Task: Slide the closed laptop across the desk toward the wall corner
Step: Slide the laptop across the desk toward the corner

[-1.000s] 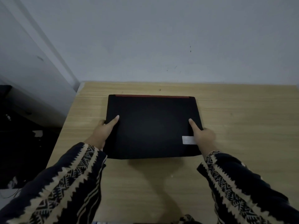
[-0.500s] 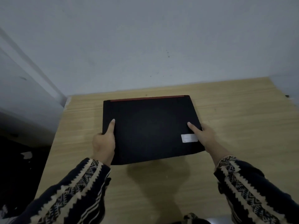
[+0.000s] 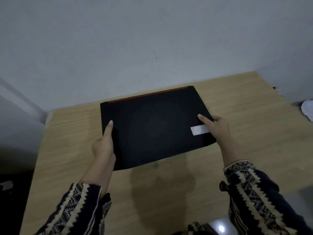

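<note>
The closed black laptop (image 3: 154, 126), with a red strip along its far edge and a white sticker near its right side, lies on the wooden desk (image 3: 237, 102), its far edge close to the grey wall. My left hand (image 3: 104, 143) grips its left edge with the thumb on the lid. My right hand (image 3: 218, 129) grips the right edge, thumb on the lid beside the sticker. The fingers beneath the laptop are hidden. Both arms wear dark patterned sleeves.
The grey wall (image 3: 152, 48) runs behind the desk and meets a side wall (image 3: 288, 85) at the far right corner. A white cloth-like object (image 3: 307, 109) lies at the right edge. Beyond the desk's left edge the floor is dark.
The laptop has shifted right and closer to the back wall, its right side turning toward the corner. Both hands stayed on its edges, and the right corner came into view.
</note>
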Available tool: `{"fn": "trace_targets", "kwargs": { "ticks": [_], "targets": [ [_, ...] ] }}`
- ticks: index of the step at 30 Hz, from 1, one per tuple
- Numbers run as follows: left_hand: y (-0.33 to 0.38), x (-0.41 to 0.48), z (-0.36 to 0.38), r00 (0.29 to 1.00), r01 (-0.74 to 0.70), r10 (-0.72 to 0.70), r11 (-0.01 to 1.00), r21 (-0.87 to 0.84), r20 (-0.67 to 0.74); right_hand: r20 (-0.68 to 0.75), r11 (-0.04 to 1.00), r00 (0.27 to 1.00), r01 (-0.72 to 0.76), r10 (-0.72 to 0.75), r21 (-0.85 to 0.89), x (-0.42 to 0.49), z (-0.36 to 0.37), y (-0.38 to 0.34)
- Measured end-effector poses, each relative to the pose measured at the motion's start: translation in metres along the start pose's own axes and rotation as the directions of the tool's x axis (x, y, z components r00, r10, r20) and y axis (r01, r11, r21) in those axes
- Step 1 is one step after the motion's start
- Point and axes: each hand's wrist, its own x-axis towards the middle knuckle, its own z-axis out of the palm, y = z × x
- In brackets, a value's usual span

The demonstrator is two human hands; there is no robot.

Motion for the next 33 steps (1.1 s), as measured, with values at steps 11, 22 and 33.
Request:
{"fn": "trace_targets", "kwargs": {
  "ticks": [11,22,33],
  "targets": [
    [-0.014,-0.045,0.111,0.997,0.003,-0.002,1.0,-0.008,0.074,-0.054,0.998,0.998,-0.027,0.031,0.062,0.069,-0.093,0.026],
    [-0.056,-0.09,0.261,0.994,0.068,-0.067,0.998,-0.004,0.09,-0.059,0.997,0.995,-0.077,0.077,0.002,0.186,-0.21,0.057],
    [-0.084,-0.102,0.363,0.992,0.108,-0.111,0.993,0.05,0.058,-0.059,0.994,0.994,-0.094,0.091,-0.049,0.269,-0.259,0.089]
  ]
}}
